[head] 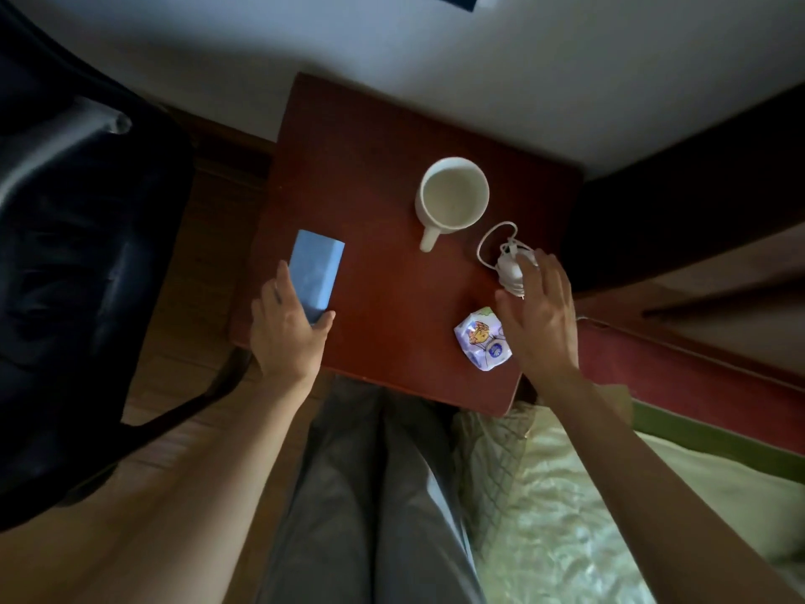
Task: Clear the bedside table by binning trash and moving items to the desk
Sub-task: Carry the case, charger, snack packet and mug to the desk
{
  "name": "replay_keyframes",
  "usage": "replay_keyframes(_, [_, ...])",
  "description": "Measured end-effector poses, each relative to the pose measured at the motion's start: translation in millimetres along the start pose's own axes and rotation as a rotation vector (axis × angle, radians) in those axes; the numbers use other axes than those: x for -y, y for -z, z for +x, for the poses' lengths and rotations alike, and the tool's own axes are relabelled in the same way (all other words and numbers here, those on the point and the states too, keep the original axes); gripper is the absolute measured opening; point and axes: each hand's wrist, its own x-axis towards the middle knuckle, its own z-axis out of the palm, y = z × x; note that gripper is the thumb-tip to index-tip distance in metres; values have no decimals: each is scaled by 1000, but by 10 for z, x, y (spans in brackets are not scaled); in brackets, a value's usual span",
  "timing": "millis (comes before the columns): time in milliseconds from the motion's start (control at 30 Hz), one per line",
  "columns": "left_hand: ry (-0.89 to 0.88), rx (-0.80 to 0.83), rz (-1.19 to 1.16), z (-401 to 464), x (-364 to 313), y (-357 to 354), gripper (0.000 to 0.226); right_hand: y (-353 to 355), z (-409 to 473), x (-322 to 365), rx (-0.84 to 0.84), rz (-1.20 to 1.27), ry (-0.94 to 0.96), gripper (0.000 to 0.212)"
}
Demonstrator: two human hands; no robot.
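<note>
L grip (289, 331) holds blue box (314, 274) at table (357, 167) edge.

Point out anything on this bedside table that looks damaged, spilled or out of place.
Only the crumpled wrapper stands out: it lies crushed near the table's front right corner, likely trash. The white mug stands upright, with no spill visible. The left hand grips the blue box; the right hand reaches over the white bundled cable.
</note>
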Motion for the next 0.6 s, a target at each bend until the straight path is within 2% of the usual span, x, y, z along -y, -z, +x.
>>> replay_keyframes(367, [-1, -23, -22, 4, -29, 1, 82, -94, 304, -99, 153, -27, -151, 73])
replay_keyframes(467, [-10, -20, -24, -28, -65, -9, 82, -89, 371, -96, 174, -52, -203, 73])
replay_keyframes(600, [-2, -33, -79, -126, -139, -44, 82, -60, 410, -85, 135, -42, -219, 59])
